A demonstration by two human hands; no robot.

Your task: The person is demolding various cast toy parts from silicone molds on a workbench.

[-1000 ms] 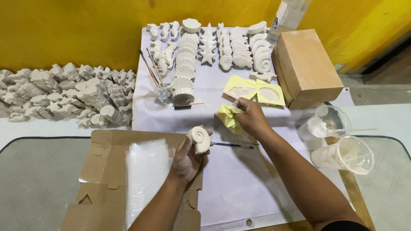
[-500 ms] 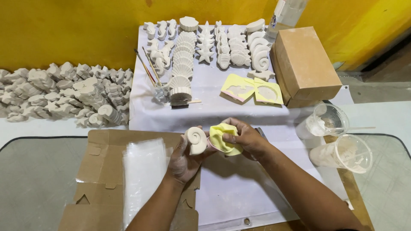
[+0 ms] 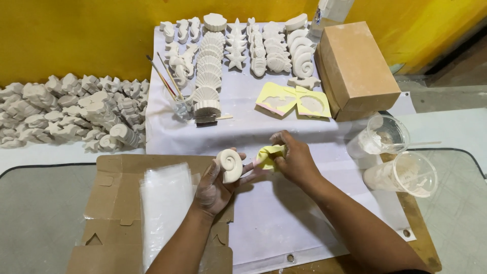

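My left hand [image 3: 215, 185] holds a white plaster snail-shell figure [image 3: 230, 165] upright between thumb and fingers, above the white sheet [image 3: 284, 223]. Just to its right, my right hand [image 3: 295, 160] grips a small yellow flexible mould [image 3: 269, 155], bent in the fingers. The mould nearly touches the fingertips of my left hand. Two more yellow moulds [image 3: 294, 100] lie flat on the sheet farther back.
Rows of white plaster sea figures [image 3: 238, 45] fill the back of the sheet. A heap of plaster pieces [image 3: 71, 111] lies left. A brown cardboard box [image 3: 355, 68] stands right, two clear plastic cups [image 3: 393, 157] below it. Flattened cardboard [image 3: 122, 203] carries clear plastic bags [image 3: 165, 208]. Brushes stand in a glass [image 3: 180, 104].
My right hand picked a yellow mould up from the sheet near the other moulds and brought it toward me, beside the snail-shell figure. My left hand stayed nearly still.
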